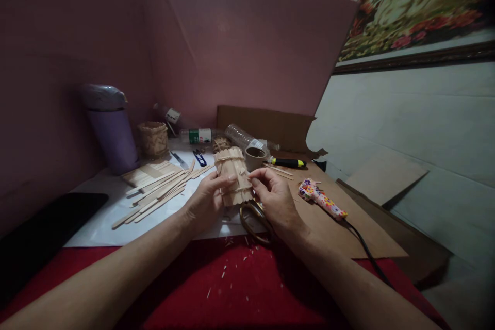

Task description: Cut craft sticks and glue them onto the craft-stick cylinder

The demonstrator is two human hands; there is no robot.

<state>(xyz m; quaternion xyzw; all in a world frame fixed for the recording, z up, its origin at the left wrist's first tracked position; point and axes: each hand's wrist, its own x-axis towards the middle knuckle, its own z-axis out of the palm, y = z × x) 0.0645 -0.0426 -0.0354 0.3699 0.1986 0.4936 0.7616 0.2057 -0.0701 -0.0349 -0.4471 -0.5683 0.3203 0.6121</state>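
Note:
My left hand (211,193) is closed around the left side of a small cup-like holder (232,167), built of upright craft sticks with twine bands near its top and bottom. It is held tilted above the table. My right hand (274,196) pinches at its right side, thumb and fingertips together; whatever is between them is too small or hidden. Under my right hand lie scissors (247,224), their dark handles showing. Loose craft sticks (162,193) are spread on white paper (104,232) to the left, with a stack of sticks (145,172) behind.
At right a flower-patterned glue gun (323,200) trails a black cord over cardboard (348,232). Behind are a tape roll (255,154), utility knife (290,163), plastic bottles (240,136), a second stick holder (153,139) and a purple tumbler (112,134). Wood scraps dot the red cloth (185,289).

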